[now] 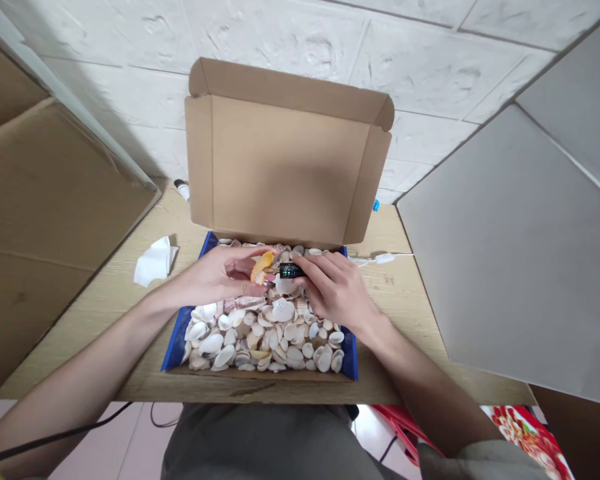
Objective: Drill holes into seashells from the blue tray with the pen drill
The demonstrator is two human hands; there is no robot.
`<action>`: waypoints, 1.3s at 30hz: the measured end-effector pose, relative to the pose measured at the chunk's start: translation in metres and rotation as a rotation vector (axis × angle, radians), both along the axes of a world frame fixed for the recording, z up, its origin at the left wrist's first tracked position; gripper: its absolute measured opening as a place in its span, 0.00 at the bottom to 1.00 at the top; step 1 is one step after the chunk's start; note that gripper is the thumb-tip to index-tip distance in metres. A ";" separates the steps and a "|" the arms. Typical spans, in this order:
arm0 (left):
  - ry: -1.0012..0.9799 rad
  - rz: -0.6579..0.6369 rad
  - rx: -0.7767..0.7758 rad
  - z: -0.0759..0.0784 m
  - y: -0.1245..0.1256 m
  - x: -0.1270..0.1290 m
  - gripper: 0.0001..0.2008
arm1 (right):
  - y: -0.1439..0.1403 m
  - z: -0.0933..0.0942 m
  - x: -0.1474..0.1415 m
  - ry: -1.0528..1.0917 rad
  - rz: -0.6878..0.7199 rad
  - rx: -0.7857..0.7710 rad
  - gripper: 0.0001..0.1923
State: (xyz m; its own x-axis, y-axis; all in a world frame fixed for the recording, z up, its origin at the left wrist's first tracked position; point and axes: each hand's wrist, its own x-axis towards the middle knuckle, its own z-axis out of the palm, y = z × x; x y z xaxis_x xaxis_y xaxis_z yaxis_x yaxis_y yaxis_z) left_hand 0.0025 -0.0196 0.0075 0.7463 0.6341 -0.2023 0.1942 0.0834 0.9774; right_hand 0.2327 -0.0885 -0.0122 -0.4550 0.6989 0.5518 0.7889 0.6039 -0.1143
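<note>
My left hand is closed, with fingers and thumb pinching an orange shell that has a paler patch on its lower side. Facing it, my right hand grips a short black cylindrical tool. A thin tip seems to reach from the tool toward the shell; whether they touch I cannot tell. Both hands are over an open cardboard box with blue side walls, filled with white, cream and pinkish seashells. A flat white shell with small holes lies just below my hands.
The box's brown lid stands raised at the back. A crumpled white tissue lies to the left on the wooden table. A white cable runs at the right. Large panels rise on both sides.
</note>
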 end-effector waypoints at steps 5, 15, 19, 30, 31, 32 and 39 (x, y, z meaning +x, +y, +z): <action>-0.008 0.005 -0.008 0.001 0.000 -0.001 0.31 | -0.001 0.001 0.002 0.040 0.010 0.046 0.15; -0.013 0.014 -0.029 -0.001 -0.001 0.001 0.30 | -0.002 0.001 0.002 0.009 0.040 0.048 0.15; -0.031 0.015 0.018 -0.005 0.002 0.000 0.30 | -0.002 0.002 -0.001 -0.044 0.038 -0.042 0.17; -0.026 0.093 0.096 -0.002 0.001 0.002 0.27 | 0.000 0.002 0.000 -0.014 -0.012 0.002 0.16; -0.027 0.117 0.094 -0.002 0.001 0.002 0.28 | 0.000 0.002 0.001 -0.011 -0.034 0.008 0.16; -0.020 0.139 0.093 -0.002 0.001 0.002 0.28 | -0.001 0.001 0.001 -0.008 -0.060 0.012 0.16; 0.029 0.222 0.044 0.000 0.001 0.001 0.32 | 0.000 -0.002 0.004 0.048 -0.221 0.021 0.15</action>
State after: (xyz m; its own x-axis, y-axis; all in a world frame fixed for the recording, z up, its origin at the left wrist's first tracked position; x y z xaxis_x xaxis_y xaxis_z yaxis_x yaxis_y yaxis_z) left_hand 0.0039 -0.0184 0.0079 0.5820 0.7907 -0.1902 0.2045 0.0842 0.9753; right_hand 0.2366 -0.0882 -0.0139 -0.2649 0.7667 0.5847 0.8960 0.4198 -0.1445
